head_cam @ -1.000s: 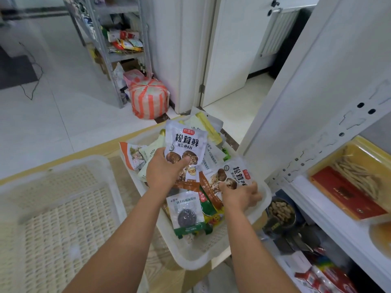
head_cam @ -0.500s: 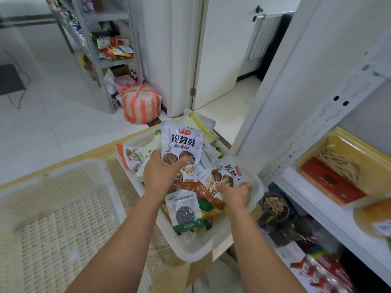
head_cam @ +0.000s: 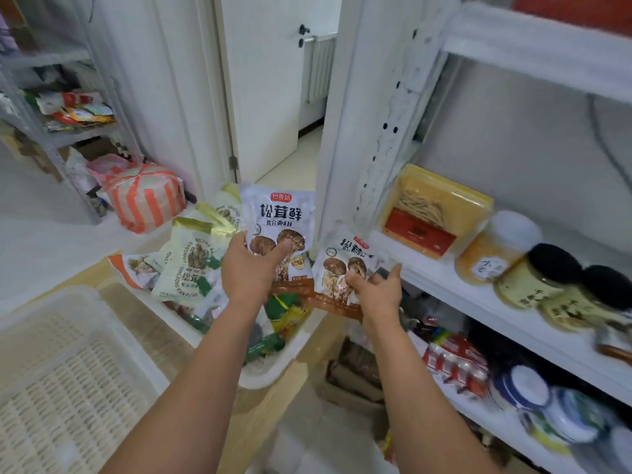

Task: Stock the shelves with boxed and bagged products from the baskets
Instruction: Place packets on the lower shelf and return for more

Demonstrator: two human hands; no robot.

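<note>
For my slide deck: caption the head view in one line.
Left hand holds one mushroom seasoning packet, right hand a second packet, at the basket beside the shelf.

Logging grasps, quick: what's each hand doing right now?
Left hand: grips an upright mushroom seasoning packet.
Right hand: grips a second mushroom packet.

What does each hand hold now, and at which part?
The left hand grips an upright mushroom packet at its lower part, thumb on the front; the right hand grips a second packet, tilted, at its bottom edge.
</note>
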